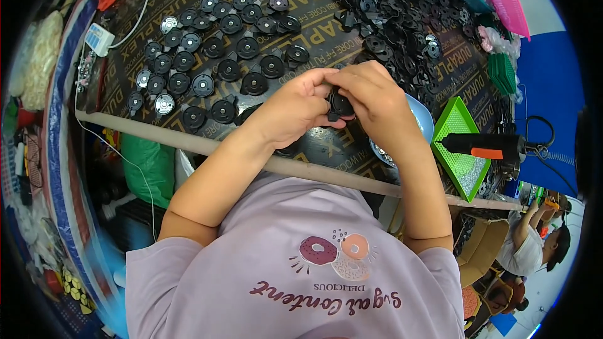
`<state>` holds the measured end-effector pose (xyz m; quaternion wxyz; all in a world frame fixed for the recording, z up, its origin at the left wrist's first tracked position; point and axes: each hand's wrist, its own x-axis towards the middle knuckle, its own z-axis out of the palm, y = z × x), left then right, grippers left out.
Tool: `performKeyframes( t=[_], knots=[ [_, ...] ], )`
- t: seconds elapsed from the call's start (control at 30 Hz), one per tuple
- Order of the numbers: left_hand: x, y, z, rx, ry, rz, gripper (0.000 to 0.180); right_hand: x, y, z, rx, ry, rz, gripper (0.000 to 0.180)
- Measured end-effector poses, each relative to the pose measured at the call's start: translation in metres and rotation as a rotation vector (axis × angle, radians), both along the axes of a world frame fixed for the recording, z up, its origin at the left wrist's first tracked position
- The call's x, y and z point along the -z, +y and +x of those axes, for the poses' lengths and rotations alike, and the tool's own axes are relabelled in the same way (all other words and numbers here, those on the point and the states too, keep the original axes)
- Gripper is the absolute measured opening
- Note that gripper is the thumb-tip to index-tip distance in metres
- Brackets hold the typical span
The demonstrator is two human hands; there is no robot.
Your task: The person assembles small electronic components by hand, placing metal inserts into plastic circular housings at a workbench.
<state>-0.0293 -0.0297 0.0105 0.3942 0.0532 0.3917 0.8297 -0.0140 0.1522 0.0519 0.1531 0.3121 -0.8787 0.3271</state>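
Close to the table's front edge, my left hand [297, 105] and my right hand [372, 97] meet around one small black plastic part [340, 106]. Fingers of both hands are closed on it, and they cover most of its shape. Left of my hands lie many round black parts [203, 85] with metal centres, spread in loose rows. Partly behind my right forearm stands a light blue bowl [424, 119] with small shiny pieces in it.
A big heap of black parts [402, 12] covers the far right of the table. A green tray [453, 115] holds small shiny pieces, with a black and orange power screwdriver [483, 145] over it. A white cable [135, 22] runs along the left. Another person [527, 245] sits at far right.
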Motion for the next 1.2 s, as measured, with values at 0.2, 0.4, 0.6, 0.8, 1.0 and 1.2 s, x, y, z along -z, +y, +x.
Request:
performKeyframes(
  t=[0.2, 0.4, 0.6, 0.8, 1.0, 1.2],
  knots=[
    [-0.007, -0.001, 0.003, -0.036, -0.021, 0.009, 0.048, -0.006, 0.014, 0.017, 0.092, -0.22, -0.097, 0.05],
    [-0.017, 0.004, 0.008, -0.049, 0.03, -0.028, 0.051, 0.006, 0.018, 0.02, 0.137, -0.272, -0.127, 0.057],
    [-0.024, 0.005, 0.01, -0.047, 0.045, -0.056, 0.052, 0.009, 0.016, 0.025, 0.194, -0.24, -0.162, 0.056],
    [-0.019, 0.007, 0.011, -0.085, 0.079, -0.085, 0.048, 0.018, 0.007, 0.028, 0.238, -0.152, -0.192, 0.055],
    [-0.003, 0.019, -0.002, -0.173, 0.285, -0.239, 0.035, 0.022, -0.004, 0.033, 0.316, -0.054, -0.136, 0.059],
    [0.01, 0.007, -0.112, -0.274, 1.059, -0.977, 0.027, 0.016, 0.037, 0.036, 0.423, -0.106, 0.047, 0.047]
  ],
)
